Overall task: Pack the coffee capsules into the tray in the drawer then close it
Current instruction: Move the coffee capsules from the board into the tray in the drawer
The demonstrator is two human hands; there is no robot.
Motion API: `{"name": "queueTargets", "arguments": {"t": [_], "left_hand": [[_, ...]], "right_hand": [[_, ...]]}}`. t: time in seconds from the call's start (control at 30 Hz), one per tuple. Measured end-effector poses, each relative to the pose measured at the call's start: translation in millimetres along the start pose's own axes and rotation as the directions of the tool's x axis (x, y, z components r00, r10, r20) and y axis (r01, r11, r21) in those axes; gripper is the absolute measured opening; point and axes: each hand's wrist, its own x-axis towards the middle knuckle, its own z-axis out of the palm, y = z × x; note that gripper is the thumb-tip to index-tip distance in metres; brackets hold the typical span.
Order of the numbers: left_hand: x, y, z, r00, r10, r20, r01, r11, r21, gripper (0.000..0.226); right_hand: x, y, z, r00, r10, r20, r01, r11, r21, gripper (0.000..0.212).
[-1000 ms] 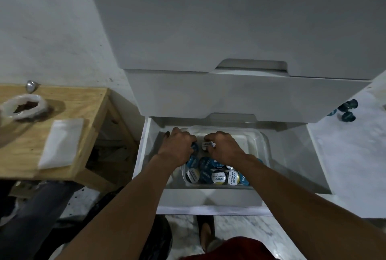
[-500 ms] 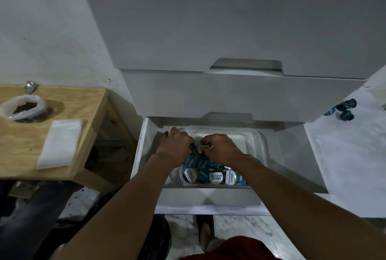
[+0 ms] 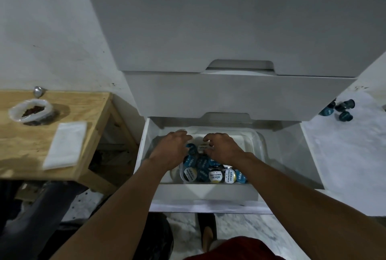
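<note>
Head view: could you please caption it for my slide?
Left hand and right hand reach over coffee capsules in the open drawer's tray.

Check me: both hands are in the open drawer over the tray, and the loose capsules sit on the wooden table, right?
No: the head view shows the loose capsules on the pale surface right of the cabinet, not the wooden table. The left hand and right hand are in the open drawer, over the tray.

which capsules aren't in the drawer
The dark blue coffee capsules on the white surface right of the cabinet; the others sit in the tray in the drawer.
</note>
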Motion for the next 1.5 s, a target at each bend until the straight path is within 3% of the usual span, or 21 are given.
{"name": "queueTargets", "arguments": {"t": [0.23,0.4,0.7,1.03,1.3,1.5], "left_hand": [[-22.2,12.1,-8.7,0.998,-0.019,-0.055,0.015,0.998,-0.067,0.04],[-22.8,44.5,-10.7,0.995,0.075,-0.064,-0.078,0.996,-0.048,0.036],[1.3,166.5,-8.5,0.928,0.356,-0.108,-0.362,0.931,-0.05,0.033],[61.7,320.9,30.4,0.843,0.515,-0.156,-0.527,0.849,-0.048,0.034],[143.2,436.0,84.8,0.897,0.418,-0.142,-0.428,0.902,-0.052,0.036],[176.7,480.9,107.6,0.939,0.278,-0.204,-0.294,0.955,-0.051,0.037]], "right_hand": [[-28.0,-0.7,-16.1,0.993,-0.022,-0.115,0.014,0.998,-0.069,0.04],[-70.1,14.4,-40.3,0.965,0.032,-0.261,-0.06,0.993,-0.101,0.036],[-154.6,88.7,-93.3,0.853,0.223,-0.472,-0.26,0.965,-0.015,0.034],[-204.8,227.0,-147.9,0.76,0.32,-0.566,-0.336,0.938,0.08,0.031],[-203.4,369.3,-206.6,0.8,0.281,-0.53,-0.291,0.954,0.066,0.031],[-181.0,434.0,-244.3,0.863,0.206,-0.461,-0.23,0.973,0.005,0.034]]}}
